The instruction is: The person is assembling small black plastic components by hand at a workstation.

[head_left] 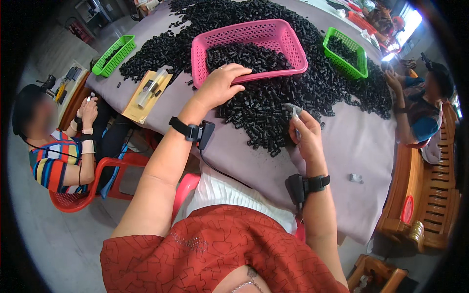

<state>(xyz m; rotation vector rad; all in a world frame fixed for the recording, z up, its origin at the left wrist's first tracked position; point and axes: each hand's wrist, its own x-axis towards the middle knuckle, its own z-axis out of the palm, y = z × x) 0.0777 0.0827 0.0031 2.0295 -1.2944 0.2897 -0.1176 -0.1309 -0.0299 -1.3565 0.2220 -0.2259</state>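
A pink perforated plastic basket stands on the heap, partly filled with small black cylindrical pieces. My left hand grips its near left rim, with fingers over the inside and the thumb outside. Loose black cylinders lie in a dense pile below the basket. Beside that pile, my right hand pinches a small greyish, shiny piece between thumb and fingers. Its exact kind is too small to make out. Both wrists wear black straps with a box.
Green baskets hold more black pieces at left and right. A yellow board carries a clear tube. A crumpled clear scrap lies on the grey cloth. People sit at left and right.
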